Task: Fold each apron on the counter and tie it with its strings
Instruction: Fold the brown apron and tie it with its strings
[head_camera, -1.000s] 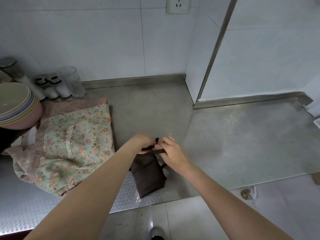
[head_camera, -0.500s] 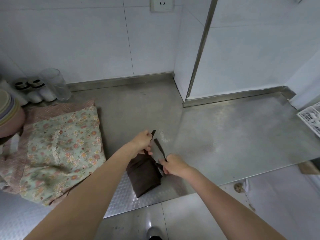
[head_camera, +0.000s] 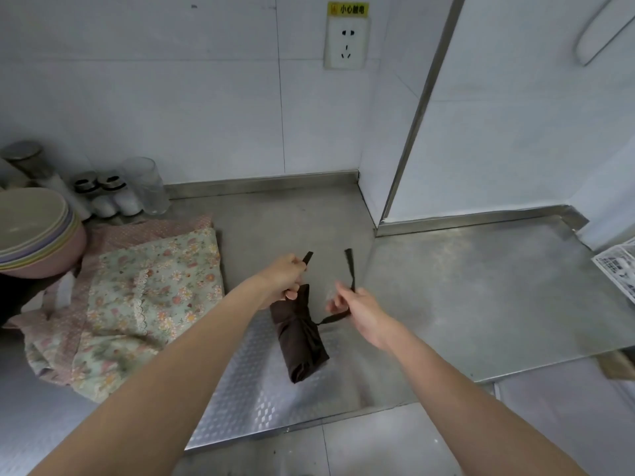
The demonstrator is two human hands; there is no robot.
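A dark brown apron [head_camera: 299, 338], folded into a narrow bundle, lies on the steel counter [head_camera: 464, 297] near its front edge. My left hand [head_camera: 283, 278] grips one brown string at the bundle's far end, and the string's tip sticks up past my fingers. My right hand [head_camera: 357, 309] pinches the other string [head_camera: 349, 266], which rises above it and also runs back to the bundle's middle. A floral green apron [head_camera: 151, 290] lies loosely folded on a pink dotted apron [head_camera: 137, 230] to the left.
A stack of pastel bowls [head_camera: 34, 231] sits at the far left. Behind the aprons stand shaker jars [head_camera: 113, 195] and a clear glass [head_camera: 146, 185]. A white basket [head_camera: 618, 269] sits at the right edge. A tiled wall corner juts onto the counter.
My hands have drawn apart, each pulling a string end outward from the brown bundle. The camera has tilted up, so more of the wall and the socket show.
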